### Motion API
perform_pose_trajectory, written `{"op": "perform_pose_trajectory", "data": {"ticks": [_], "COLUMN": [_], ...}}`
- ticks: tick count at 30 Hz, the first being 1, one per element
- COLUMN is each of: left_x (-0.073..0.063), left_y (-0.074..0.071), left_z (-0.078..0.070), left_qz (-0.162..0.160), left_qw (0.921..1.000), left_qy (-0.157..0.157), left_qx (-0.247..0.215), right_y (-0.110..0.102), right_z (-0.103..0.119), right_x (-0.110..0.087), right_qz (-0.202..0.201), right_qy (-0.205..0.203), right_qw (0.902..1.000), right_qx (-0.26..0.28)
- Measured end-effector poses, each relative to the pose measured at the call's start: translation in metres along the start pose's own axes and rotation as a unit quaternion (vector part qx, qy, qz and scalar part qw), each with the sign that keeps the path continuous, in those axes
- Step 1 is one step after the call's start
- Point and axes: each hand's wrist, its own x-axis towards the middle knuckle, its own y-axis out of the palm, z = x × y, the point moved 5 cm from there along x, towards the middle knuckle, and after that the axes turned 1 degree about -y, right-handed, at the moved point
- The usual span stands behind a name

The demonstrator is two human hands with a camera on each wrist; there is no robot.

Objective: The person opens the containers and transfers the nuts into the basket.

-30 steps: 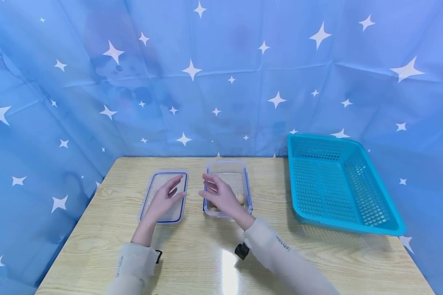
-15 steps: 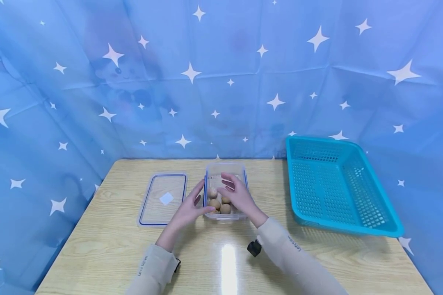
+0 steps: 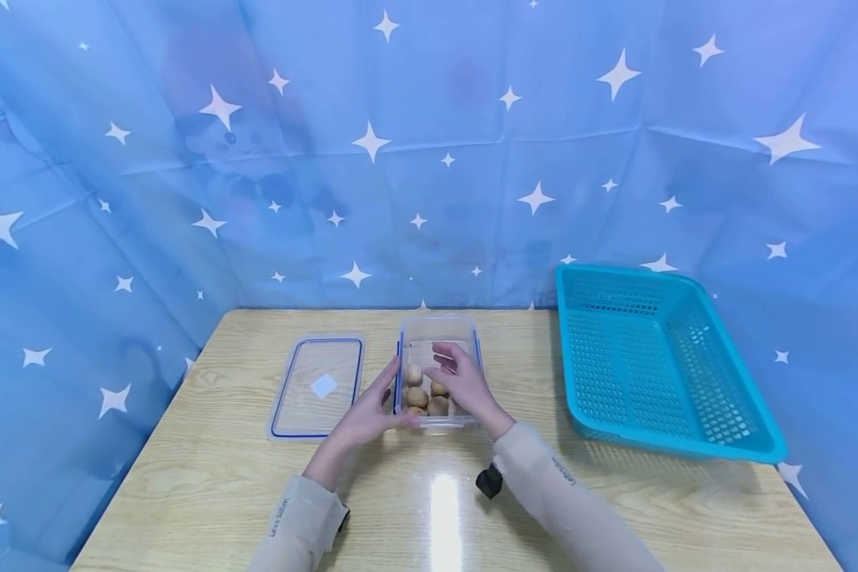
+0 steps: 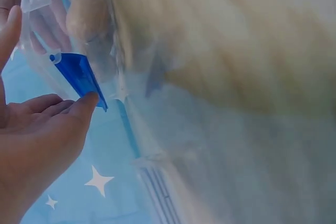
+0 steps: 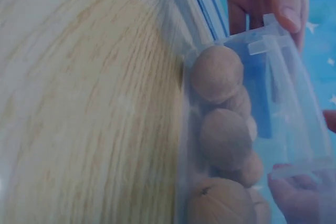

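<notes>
A clear plastic food container (image 3: 446, 327) with blue-edged sides stands uncovered near the table's middle. Several round brown walnut-like nuts (image 3: 416, 396) lie toward its near end; the right wrist view shows the nuts (image 5: 226, 139) through the wall. Spread around the near left corner is my left hand (image 3: 365, 417), thumb along the front and straight fingers by the left side. In the left wrist view a digit touches a blue clip (image 4: 79, 74). My right hand (image 3: 468, 387) reaches over the container from the right, fingers loosely bent above the nuts, with nothing visible between them.
The container's clear lid (image 3: 314, 413) with a blue seal lies on the left, a white square label (image 3: 322, 386) on it. At the right stands a large turquoise perforated basket (image 3: 615, 357). A blue star-patterned curtain (image 3: 429, 95) hangs behind the wooden table (image 3: 207, 477).
Both hands have shifted right: the left from above the lid to the container's near left corner, the right farther over the container. The nuts and the lid's label are now uncovered to view.
</notes>
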Motion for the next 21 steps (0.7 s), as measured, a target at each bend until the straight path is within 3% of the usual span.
{"op": "perform_pose_trajectory", "data": {"ticks": [14,21], "left_x": [-0.001,-0.002], "left_y": [-0.002,-0.001], "left_z": [0.0,0.002], "left_qz": [-0.001,0.001], "left_qw": [0.999,0.9994], "left_qy": [-0.014,-0.016], "left_qx": [0.043,0.029], "right_y": [0.011,0.015], "right_z": [-0.016,-0.017], "right_x": [0.011,0.012], "right_qz": [0.02,0.041], "right_qy": [0.06,0.075], "right_qw": [0.998,0.9963], "right_qx": [0.006,-0.007]}}
